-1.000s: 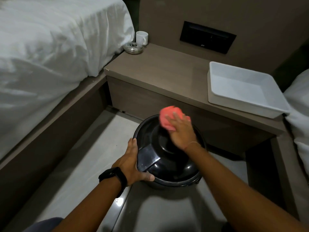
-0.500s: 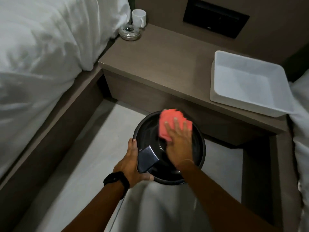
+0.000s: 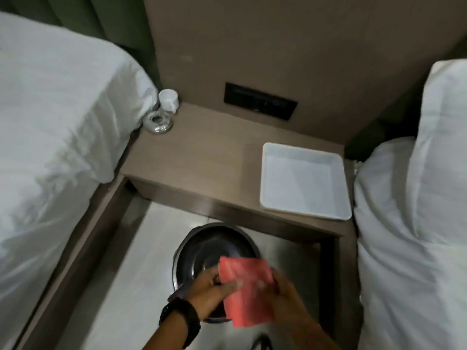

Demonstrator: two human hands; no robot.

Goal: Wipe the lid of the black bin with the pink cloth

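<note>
The black bin [image 3: 212, 248] stands on the pale floor in front of the nightstand, its round glossy lid facing up. Above the lid's near half, the pink cloth [image 3: 246, 290] is spread flat in the air, held off the lid. My left hand [image 3: 211, 291], with a black watch on the wrist, pinches the cloth's left edge. My right hand [image 3: 288, 296] grips its right edge. The cloth and both hands hide the lid's near part. The frame is motion-blurred.
A brown nightstand [image 3: 209, 168] behind the bin carries a white tray [image 3: 304, 183] at the right and a white mug [image 3: 168, 98] with a metal dish [image 3: 158, 122] at the back left. White-sheeted beds [image 3: 50, 137] flank the narrow floor gap on both sides.
My right hand lifted the cloth off the lid. My left hand let go of the bin's rim and took the cloth's edge. The view pulled up and back.
</note>
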